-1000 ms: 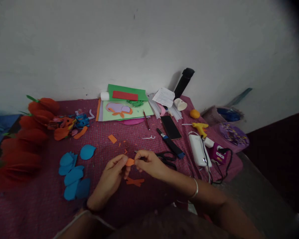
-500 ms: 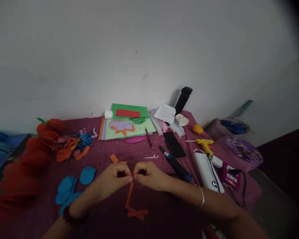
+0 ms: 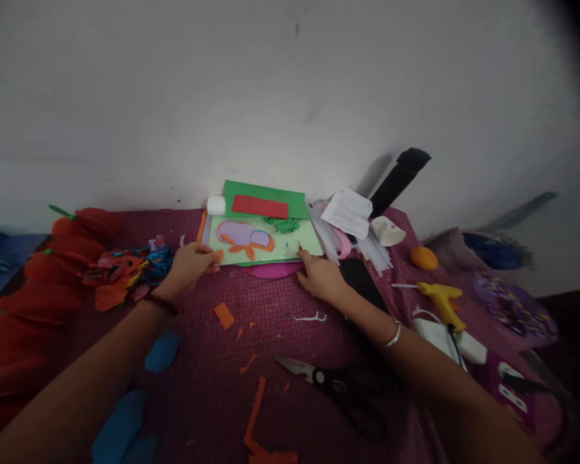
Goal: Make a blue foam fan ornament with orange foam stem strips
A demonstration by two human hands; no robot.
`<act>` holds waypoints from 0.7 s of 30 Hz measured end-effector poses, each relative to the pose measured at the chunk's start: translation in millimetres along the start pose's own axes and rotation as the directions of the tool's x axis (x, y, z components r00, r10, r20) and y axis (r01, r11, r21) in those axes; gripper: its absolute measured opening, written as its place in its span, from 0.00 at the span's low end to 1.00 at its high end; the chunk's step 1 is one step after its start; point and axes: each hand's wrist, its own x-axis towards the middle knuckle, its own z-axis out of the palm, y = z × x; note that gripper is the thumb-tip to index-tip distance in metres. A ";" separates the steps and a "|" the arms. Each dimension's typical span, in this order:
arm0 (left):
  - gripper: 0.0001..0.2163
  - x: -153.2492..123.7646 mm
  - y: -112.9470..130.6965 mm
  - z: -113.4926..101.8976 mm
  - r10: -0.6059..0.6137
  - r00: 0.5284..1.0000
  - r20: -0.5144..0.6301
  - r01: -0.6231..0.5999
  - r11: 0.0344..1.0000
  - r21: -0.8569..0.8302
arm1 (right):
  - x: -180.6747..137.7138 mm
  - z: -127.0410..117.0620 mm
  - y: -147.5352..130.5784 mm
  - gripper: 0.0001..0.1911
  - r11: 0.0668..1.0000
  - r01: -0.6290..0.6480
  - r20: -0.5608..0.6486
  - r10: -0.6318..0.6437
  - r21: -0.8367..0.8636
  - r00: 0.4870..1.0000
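Observation:
My left hand (image 3: pixel 191 267) pinches a small orange foam piece (image 3: pixel 219 256) at the left edge of the pale green sheet (image 3: pixel 285 252). At that sheet's front right corner, my right hand (image 3: pixel 321 277) has its fingers closed over a pencil (image 3: pixel 299 245); only the tip shows and the shaft is hidden under the hand. Between the hands, on the sheet, lie a lilac cutout (image 3: pixel 234 232) and an orange leaf-shaped cutout (image 3: pixel 244 249). Scissors (image 3: pixel 319 376) with black handles rest on the tablecloth below, beside orange strips (image 3: pixel 256 409) and scraps.
Blue cutouts (image 3: pixel 162 351), colourful scraps (image 3: pixel 120 270) and red-orange pumpkin-like shapes (image 3: pixel 72 283) are at left. A phone (image 3: pixel 365 280), yellow glue gun (image 3: pixel 442 299), paper cup (image 3: pixel 387 231), white power bank-like box (image 3: pixel 435 335) and purple box with cables (image 3: pixel 507 386) stand at right.
Both hands have moved apart and forward to the green sheet, the right one onto the pencil. The scissors now show on the cloth. The view has shifted.

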 end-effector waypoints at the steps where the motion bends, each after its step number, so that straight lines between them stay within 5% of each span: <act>1: 0.07 2.1 -1.7 4.1 -0.012 1.000 -0.014 0.012 1.000 -0.003 | 1.6 2.3 -0.3 0.26 1.000 -0.001 -0.001 0.001 0.003 1.000; 5: 0.02 -1.2 -3.9 -0.5 -0.025 1.000 0.003 0.024 0.998 0.057 | 5.7 -5.1 5.2 0.22 0.998 0.015 -0.028 -0.013 0.069 1.000; 7: 0.04 -6.2 -3.4 -13.3 -0.001 1.000 0.008 0.000 0.993 0.116 | 7.5 -16.1 8.0 0.18 0.948 0.022 -0.035 -0.012 0.318 0.999; 8: 0.04 -8.7 -3.2 -20.3 0.039 0.999 0.003 -0.039 0.985 0.167 | 8.4 -21.7 7.6 0.17 0.850 0.023 -0.015 -0.018 0.527 1.000; 10: 0.06 -12.7 -3.6 -31.9 0.235 0.971 0.043 -0.234 0.898 0.373 | 11.3 -30.2 1.1 0.16 0.444 -0.012 0.059 -0.091 0.896 0.994; 12: 0.10 -14.1 -5.9 -38.2 0.471 0.847 0.244 -0.513 0.607 0.607 | 16.5 -31.6 -14.2 0.16 0.061 -0.089 0.100 -0.215 0.994 0.971; 14: 0.13 -12.9 -10.0 -39.2 0.550 0.681 0.484 -0.690 0.259 0.676 | 25.4 -24.5 -36.0 0.18 -0.088 -0.118 0.092 -0.263 0.989 0.960; 17: 0.17 -8.6 -17.8 -36.7 0.535 0.591 0.604 -0.753 0.097 0.651 | 45.2 -2.5 -69.9 0.15 -0.097 0.009 -0.028 -0.201 0.995 0.979; 21: 0.19 -5.3 -26.2 -34.5 0.531 0.585 0.613 -0.756 0.084 0.649 | 74.0 27.1 -98.2 0.19 0.154 0.137 -0.120 -0.120 0.979 0.986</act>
